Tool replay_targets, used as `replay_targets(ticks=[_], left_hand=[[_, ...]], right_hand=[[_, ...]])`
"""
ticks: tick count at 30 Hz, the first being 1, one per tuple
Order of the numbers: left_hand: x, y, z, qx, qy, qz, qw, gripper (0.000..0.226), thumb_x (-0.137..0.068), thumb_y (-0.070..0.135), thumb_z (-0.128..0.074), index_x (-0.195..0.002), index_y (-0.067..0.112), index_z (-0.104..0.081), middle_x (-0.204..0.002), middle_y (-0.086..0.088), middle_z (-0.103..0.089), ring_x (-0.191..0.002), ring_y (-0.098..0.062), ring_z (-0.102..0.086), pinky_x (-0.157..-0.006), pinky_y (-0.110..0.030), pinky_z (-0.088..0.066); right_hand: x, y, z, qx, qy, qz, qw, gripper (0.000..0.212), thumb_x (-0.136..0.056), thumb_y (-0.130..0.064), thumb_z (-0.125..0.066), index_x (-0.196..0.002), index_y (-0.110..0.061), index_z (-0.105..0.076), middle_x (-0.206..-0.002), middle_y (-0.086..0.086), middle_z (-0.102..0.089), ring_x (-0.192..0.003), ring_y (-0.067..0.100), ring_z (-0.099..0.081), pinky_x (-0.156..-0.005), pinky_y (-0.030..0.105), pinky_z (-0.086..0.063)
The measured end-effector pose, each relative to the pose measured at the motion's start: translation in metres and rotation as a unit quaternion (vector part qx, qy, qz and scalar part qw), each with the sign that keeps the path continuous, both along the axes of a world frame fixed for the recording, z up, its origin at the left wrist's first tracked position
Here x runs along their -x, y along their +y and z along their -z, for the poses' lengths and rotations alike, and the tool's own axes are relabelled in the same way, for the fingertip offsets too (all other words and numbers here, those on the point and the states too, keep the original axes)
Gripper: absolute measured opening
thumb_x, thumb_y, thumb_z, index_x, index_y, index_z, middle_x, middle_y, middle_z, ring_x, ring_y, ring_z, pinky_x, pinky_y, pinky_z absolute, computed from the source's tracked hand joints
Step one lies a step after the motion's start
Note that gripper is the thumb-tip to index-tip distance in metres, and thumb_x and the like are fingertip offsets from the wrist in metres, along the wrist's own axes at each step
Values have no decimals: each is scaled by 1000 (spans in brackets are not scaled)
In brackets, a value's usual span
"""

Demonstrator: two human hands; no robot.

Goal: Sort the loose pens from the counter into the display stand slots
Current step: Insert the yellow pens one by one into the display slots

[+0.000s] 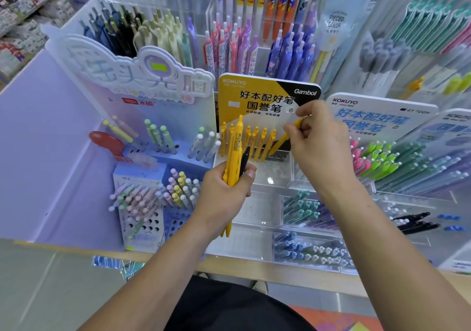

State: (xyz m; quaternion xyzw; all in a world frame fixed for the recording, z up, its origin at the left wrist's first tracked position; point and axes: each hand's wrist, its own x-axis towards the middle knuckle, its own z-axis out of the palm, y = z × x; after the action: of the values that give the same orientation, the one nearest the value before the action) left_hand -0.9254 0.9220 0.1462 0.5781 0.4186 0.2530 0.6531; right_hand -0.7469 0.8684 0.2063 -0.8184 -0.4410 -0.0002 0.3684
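Observation:
My left hand (225,193) grips a small bundle of yellow pens (235,149) with one black pen among them, held upright in front of the yellow display stand (257,93). My right hand (317,142) pinches a single yellow pen (281,139), its tip angled down toward the stand's back row of slots. Several yellow pens (254,139) stand in that row, just left of the held pen. The clear slotted base (274,170) in front of them holds no pens.
A pastel pen stand (158,136) sits to the left with a blue perforated block (142,203) below it. Clear trays of teal and blue pens (303,208) lie in front. A white stand (377,116) with pink, green and teal pens is to the right. Tall pen racks rise behind.

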Motion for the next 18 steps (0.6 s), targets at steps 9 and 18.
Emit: replay_targets(ticks=[9, 18], left_hand=[[-2, 3, 0, 12, -10, 19, 1000, 7, -102, 25, -68, -105, 26, -74, -68, 5, -65, -56, -5, -57, -60, -25, -46], [2, 3, -4, 67, -67, 24, 995, 14, -102, 19, -67, -112, 11, -62, -78, -11, -72, -59, -20, -56, -50, -30, -45]], right_hand=[[9, 3, 18, 18, -5, -4, 1000, 31, -92, -22, -76, -110, -16, -52, -74, 2, -70, -73, 28, -67, -66, 42, -56], [-3, 4, 37, 4, -143, -24, 989, 17, -89, -24, -71, -92, -8, -75, -72, 14, -73, -63, 38, -67, -56, 44, -56]])
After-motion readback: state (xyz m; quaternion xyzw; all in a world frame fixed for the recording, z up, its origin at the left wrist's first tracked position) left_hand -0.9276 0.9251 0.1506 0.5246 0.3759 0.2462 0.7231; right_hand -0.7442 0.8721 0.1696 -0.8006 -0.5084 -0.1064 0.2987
